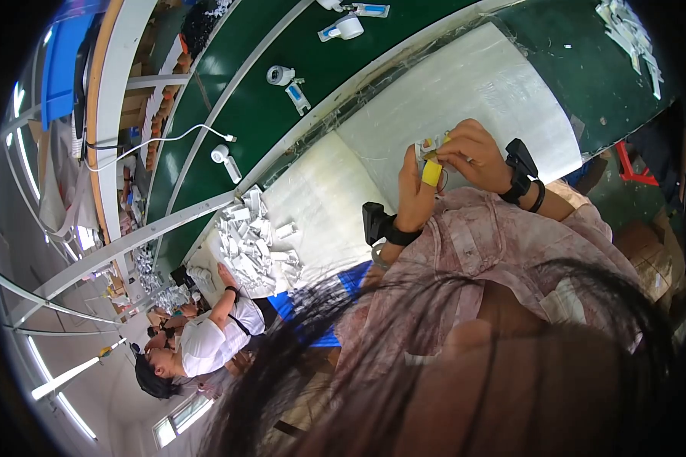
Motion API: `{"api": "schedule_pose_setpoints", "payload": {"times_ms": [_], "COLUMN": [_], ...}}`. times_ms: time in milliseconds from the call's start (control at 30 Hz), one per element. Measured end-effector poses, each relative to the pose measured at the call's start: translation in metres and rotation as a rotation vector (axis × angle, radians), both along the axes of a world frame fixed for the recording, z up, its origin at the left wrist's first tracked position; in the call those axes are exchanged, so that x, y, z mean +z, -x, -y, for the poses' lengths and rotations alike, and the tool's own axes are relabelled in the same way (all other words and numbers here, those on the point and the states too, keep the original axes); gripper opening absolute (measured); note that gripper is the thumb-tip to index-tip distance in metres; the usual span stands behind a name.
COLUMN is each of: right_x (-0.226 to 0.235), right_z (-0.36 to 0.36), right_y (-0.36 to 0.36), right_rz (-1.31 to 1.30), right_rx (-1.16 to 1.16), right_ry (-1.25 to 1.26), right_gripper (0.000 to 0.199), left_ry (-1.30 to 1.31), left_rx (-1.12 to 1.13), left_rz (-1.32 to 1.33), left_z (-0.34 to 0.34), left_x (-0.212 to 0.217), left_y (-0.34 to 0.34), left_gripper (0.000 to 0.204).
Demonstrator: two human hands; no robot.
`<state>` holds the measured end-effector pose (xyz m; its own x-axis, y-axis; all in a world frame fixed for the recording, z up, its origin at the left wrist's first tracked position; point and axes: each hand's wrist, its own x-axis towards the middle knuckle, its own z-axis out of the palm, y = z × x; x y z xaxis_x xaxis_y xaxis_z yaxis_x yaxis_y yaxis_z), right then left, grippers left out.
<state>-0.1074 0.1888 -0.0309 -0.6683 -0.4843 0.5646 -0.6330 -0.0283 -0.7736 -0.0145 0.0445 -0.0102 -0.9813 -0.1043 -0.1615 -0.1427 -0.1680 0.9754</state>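
Together, both hands, left hand (pixel 413 189) and right hand (pixel 474 154), pinch a small yellow-tabbed piece (pixel 431 169), its details unclear.

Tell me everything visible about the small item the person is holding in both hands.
The small item is held up over the white padded worktop, clear of it. It looks like a pale, flat plastic piece with tiny coloured markings, with a yellow part below it. The left hand grips it from beneath, fingers along the yellow part; the right hand pinches its upper edge. Finer details are too small to tell.
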Motion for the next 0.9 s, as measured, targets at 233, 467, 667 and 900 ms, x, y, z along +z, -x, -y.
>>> {"api": "schedule_pose_setpoints", "payload": {"times_ms": [233,467,667,900], "right_x": [-0.001,-0.003,-0.003,-0.003], "right_z": [0.001,-0.002,0.0,0.013], "right_y": [0.004,0.009,0.008,0.004], "right_rz": [-0.014,-0.017,-0.019,-0.017], "right_rx": [0.019,0.053,0.046,0.01], "right_ry": [-0.019,-0.052,-0.066,-0.08], "right_gripper": [0.018,0.021,0.021,0.02], "left_ry": [0.115,0.115,0.144,0.224], "left_rx": [0.029,0.094,0.132,0.076], "left_rz": [0.0,0.041,0.044,0.08], "left_z": [-0.004,-0.008,-0.007,0.01], "left_x": [-0.004,0.0,-0.003,-0.003], "left_y": [0.001,0.005,0.006,0.007], "left_gripper": [0.031,0.022,0.019,0.025]}}
